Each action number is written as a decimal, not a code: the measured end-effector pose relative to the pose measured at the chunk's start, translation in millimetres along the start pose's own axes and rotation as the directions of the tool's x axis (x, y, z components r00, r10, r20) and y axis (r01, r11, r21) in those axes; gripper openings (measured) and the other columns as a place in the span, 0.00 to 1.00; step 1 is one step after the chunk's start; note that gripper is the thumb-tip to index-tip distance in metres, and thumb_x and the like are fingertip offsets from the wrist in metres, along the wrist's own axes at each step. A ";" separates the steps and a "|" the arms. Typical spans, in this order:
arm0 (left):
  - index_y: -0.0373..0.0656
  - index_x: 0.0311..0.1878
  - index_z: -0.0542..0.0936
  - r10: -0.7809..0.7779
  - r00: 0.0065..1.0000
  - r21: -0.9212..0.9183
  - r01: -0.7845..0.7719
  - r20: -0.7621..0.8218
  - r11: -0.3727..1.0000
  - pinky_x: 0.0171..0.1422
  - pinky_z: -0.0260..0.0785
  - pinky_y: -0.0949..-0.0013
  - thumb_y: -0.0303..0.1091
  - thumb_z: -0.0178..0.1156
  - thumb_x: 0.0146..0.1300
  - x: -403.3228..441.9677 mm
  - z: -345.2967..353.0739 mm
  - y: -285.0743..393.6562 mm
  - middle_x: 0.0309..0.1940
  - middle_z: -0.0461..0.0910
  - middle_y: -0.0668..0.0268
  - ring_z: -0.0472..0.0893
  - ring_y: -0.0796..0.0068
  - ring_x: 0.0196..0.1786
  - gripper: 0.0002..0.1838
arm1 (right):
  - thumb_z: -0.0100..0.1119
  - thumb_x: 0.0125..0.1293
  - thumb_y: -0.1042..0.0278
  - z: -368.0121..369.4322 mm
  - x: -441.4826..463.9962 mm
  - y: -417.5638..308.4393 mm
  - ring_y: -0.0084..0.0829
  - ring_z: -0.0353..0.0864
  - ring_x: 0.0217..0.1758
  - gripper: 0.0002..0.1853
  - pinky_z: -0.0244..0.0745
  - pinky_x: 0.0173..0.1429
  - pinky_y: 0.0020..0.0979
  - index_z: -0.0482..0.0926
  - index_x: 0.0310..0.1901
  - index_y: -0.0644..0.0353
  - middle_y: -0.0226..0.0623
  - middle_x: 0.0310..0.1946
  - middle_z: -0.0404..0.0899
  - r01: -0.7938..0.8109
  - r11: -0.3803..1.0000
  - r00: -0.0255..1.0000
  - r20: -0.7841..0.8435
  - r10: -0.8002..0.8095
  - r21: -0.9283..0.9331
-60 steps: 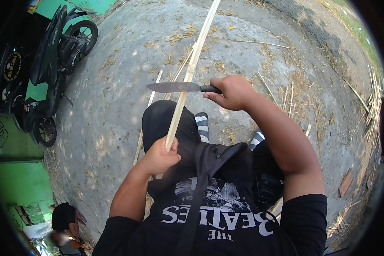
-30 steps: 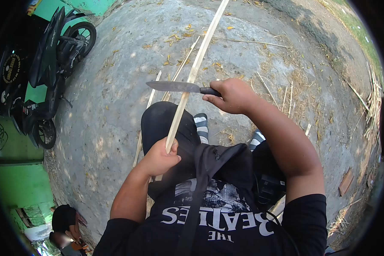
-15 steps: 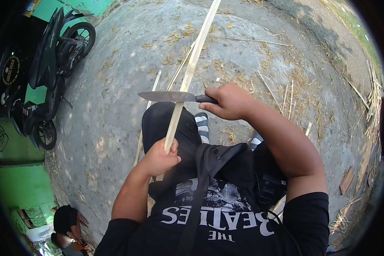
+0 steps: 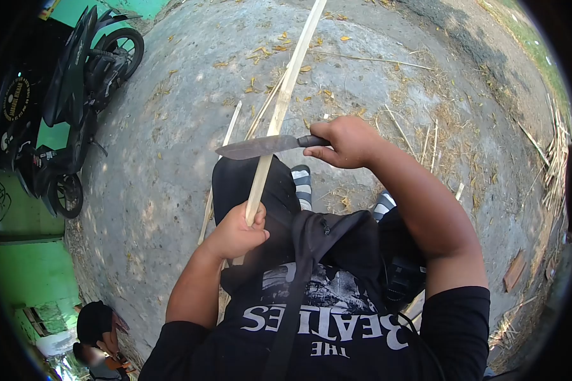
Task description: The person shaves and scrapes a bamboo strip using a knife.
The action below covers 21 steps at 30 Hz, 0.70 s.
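My left hand (image 4: 238, 233) is closed around the near end of a long, pale bamboo strip (image 4: 288, 86), which slants up and away past the top edge of the view. In my right hand (image 4: 346, 143) is the dark handle of a large knife (image 4: 258, 148). Its broad, stained blade lies across the strip just above my left knee, the tip pointing left. The blade hides a short piece of the strip. The strip passes over my dark trouser leg (image 4: 251, 190).
Thin bamboo strips (image 4: 232, 124) and dry leaves lie on the grey ground (image 4: 159, 165). A pile of slats (image 4: 558, 149) is at the far right, near a brown wooden piece (image 4: 515, 272). Motorbikes (image 4: 76, 108) stand at left. Another person (image 4: 96, 327) sits at lower left.
The knife has shifted slightly right, and its blade is tilted more, with the handle end higher. My right hand has moved up and right a little. My left hand keeps its grip.
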<state>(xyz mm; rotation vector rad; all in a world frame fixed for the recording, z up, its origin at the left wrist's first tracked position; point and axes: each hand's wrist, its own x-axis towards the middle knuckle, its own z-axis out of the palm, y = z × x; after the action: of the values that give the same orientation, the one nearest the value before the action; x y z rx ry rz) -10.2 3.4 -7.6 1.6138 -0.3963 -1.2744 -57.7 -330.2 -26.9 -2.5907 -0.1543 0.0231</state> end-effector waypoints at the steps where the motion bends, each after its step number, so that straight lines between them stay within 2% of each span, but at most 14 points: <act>1: 0.48 0.40 0.65 -0.012 1.000 -0.005 0.012 0.004 1.000 0.22 0.57 0.74 0.12 0.61 0.61 2.6 -1.7 2.7 0.22 0.65 0.76 0.64 0.87 0.18 0.19 | 0.58 0.74 0.34 0.8 2.0 1.2 0.57 0.86 0.36 0.27 0.79 0.42 0.56 0.83 0.41 0.55 0.48 0.25 0.83 -0.016 1.000 1.000 0.000 0.016 -0.009; 3: 0.48 0.40 0.65 -0.052 0.999 -0.051 0.052 0.010 0.997 0.21 0.56 0.74 0.12 0.61 0.60 4.2 -1.9 6.9 0.22 0.65 0.76 0.64 0.87 0.18 0.19 | 0.58 0.73 0.34 10.5 1.0 -0.4 0.57 0.86 0.36 0.27 0.79 0.42 0.56 0.83 0.41 0.55 0.48 0.25 0.83 -0.056 0.998 0.998 0.006 0.057 -0.009; 5: 0.48 0.39 0.65 -0.096 0.995 -0.130 0.095 0.005 0.987 0.21 0.56 0.74 0.13 0.61 0.60 3.1 -1.5 11.2 0.22 0.65 0.76 0.64 0.87 0.18 0.19 | 0.60 0.73 0.36 15.2 -1.3 -2.7 0.58 0.84 0.33 0.26 0.77 0.38 0.56 0.80 0.39 0.55 0.48 0.23 0.81 -0.017 0.999 0.999 -0.035 0.018 0.034; 8: 0.48 0.38 0.66 -0.015 1.000 -0.075 0.015 0.006 0.997 0.25 0.62 0.74 0.16 0.63 0.60 1.8 -1.4 5.3 0.24 0.69 0.75 0.69 0.86 0.21 0.17 | 0.61 0.73 0.37 13.0 -4.2 -17.3 0.59 0.83 0.32 0.25 0.76 0.37 0.56 0.79 0.38 0.56 0.48 0.22 0.80 0.034 0.999 0.999 -0.039 -0.034 -0.006; 10: 0.48 0.39 0.65 -0.036 0.999 -0.063 0.036 -0.002 0.997 0.21 0.58 0.74 0.14 0.61 0.60 1.7 -2.0 5.8 0.23 0.66 0.76 0.66 0.86 0.19 0.18 | 0.61 0.72 0.38 9.3 -2.1 -14.1 0.59 0.83 0.32 0.24 0.76 0.37 0.56 0.80 0.39 0.55 0.48 0.22 0.80 0.053 0.997 0.997 -0.055 -0.056 -0.047; 11: 0.48 0.40 0.64 -0.043 0.999 -0.059 0.043 -0.006 0.997 0.20 0.56 0.74 0.12 0.60 0.60 1.7 -1.0 6.0 0.22 0.64 0.76 0.64 0.87 0.18 0.18 | 0.62 0.72 0.38 13.9 0.8 -0.8 0.59 0.83 0.32 0.24 0.76 0.36 0.55 0.79 0.39 0.55 0.48 0.22 0.80 0.046 0.999 0.995 -0.084 -0.045 0.013; 14: 0.48 0.40 0.64 -0.083 0.996 -0.030 0.083 -0.027 0.996 0.20 0.56 0.74 0.12 0.60 0.60 2.6 1.6 14.1 0.23 0.64 0.76 0.64 0.86 0.18 0.18 | 0.62 0.72 0.38 15.3 0.2 0.3 0.58 0.83 0.31 0.24 0.76 0.36 0.55 0.79 0.40 0.55 0.48 0.22 0.80 0.013 1.000 0.999 -0.051 -0.013 -0.008; 17: 0.48 0.40 0.64 -0.034 0.999 -0.082 0.031 -0.029 0.996 0.21 0.57 0.74 0.13 0.60 0.60 3.7 3.4 5.9 0.23 0.65 0.76 0.64 0.86 0.18 0.18 | 0.60 0.73 0.36 19.7 -2.3 -12.7 0.58 0.84 0.33 0.25 0.77 0.38 0.55 0.80 0.40 0.55 0.48 0.24 0.81 0.009 1.000 1.000 -0.023 -0.009 0.000; 20: 0.48 0.40 0.64 0.048 0.999 -0.013 -0.048 -0.004 0.999 0.21 0.58 0.74 0.12 0.60 0.60 3.7 1.4 -0.9 0.23 0.64 0.76 0.65 0.86 0.19 0.18 | 0.56 0.74 0.33 7.1 -3.4 -26.5 0.57 0.86 0.36 0.28 0.79 0.41 0.56 0.80 0.40 0.54 0.47 0.26 0.84 0.030 0.998 0.999 0.025 -0.028 -0.050; 21: 0.48 0.40 0.64 0.011 1.000 -0.018 -0.011 -0.011 1.000 0.21 0.58 0.74 0.13 0.60 0.61 1.2 1.8 -0.6 0.23 0.64 0.76 0.65 0.86 0.19 0.18 | 0.57 0.74 0.33 10.2 1.6 -13.1 0.57 0.86 0.36 0.27 0.79 0.41 0.56 0.80 0.40 0.53 0.47 0.26 0.84 0.020 0.998 1.000 -0.006 -0.020 -0.057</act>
<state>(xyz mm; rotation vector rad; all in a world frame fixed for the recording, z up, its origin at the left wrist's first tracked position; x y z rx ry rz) -11.5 1.9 -8.7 1.6008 -0.3859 -1.2572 -58.0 -313.6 -28.8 -2.6453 -0.1809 0.0027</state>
